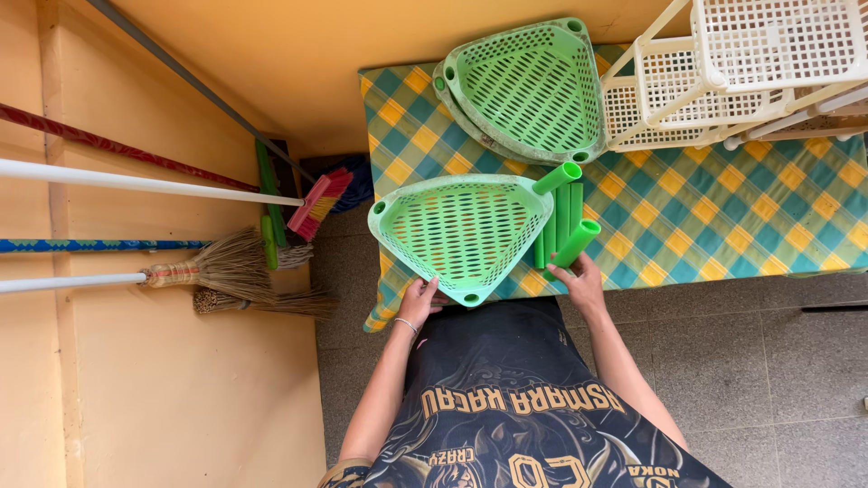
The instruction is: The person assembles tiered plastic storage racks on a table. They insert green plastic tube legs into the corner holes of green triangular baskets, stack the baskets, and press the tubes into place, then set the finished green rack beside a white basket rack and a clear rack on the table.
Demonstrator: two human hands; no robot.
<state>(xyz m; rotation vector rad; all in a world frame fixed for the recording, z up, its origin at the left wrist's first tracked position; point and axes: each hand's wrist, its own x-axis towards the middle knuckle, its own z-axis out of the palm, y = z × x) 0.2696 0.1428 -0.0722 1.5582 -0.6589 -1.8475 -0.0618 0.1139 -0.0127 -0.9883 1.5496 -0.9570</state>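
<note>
A green, triangular, perforated plastic tray [461,230] is held over the near edge of a table. My left hand [418,304] grips its near left rim. One green tube [557,178] stands fitted in the tray's right corner. My right hand [583,282] holds a second green tube [579,242], which lies beside a few more green tubes [561,226] on the cloth. Further back, a stack of like green trays [529,90] rests on the table.
The table wears a blue, green and yellow checked cloth [723,208]. A white plastic lattice rack [723,72] lies at its far right. Brooms [235,267] with long handles lean against the orange wall at left. The floor [768,361] is grey tile.
</note>
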